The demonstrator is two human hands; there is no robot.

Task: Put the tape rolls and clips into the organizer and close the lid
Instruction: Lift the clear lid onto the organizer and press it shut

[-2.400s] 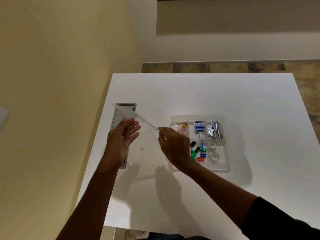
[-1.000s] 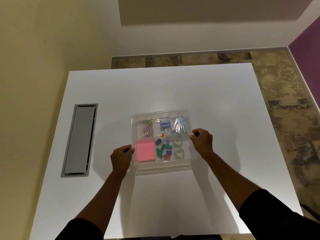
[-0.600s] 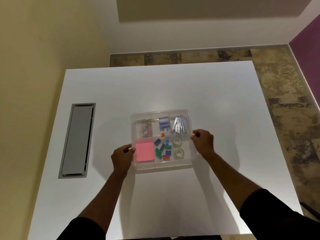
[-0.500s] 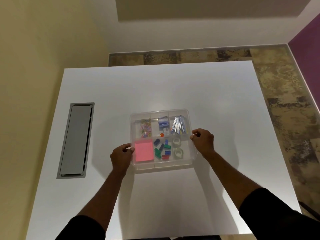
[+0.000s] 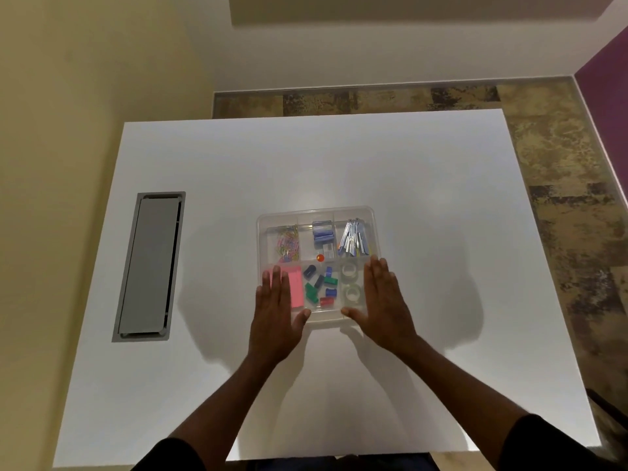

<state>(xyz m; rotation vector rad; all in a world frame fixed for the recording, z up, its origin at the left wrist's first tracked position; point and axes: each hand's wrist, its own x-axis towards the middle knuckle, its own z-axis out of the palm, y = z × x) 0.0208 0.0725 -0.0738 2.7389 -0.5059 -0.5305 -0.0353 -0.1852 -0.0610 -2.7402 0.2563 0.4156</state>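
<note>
A clear plastic organizer [image 5: 316,212] sits mid-table with its transparent lid lying on top. Through the lid I see two clear tape rolls [image 5: 350,282] in the near right compartment and several coloured binder clips [image 5: 321,285] in the near middle one. A pink pad [image 5: 296,288] lies near left, and paper clips [image 5: 289,244] lie far left. My left hand [image 5: 277,312] rests flat, palm down, on the lid's near left part. My right hand [image 5: 384,305] rests flat on its near right part. Both hands have straight fingers and hold nothing.
The white table [image 5: 424,198] has a grey cable hatch [image 5: 149,266] set into its left side. A small blue box [image 5: 323,232] and silver-blue metal pieces [image 5: 353,237] fill the far compartments. Patterned floor lies beyond the far and right table edges.
The lid went from held up at the left onto the organizer. My hands then left its side edges and now lie flat on top of it.
</note>
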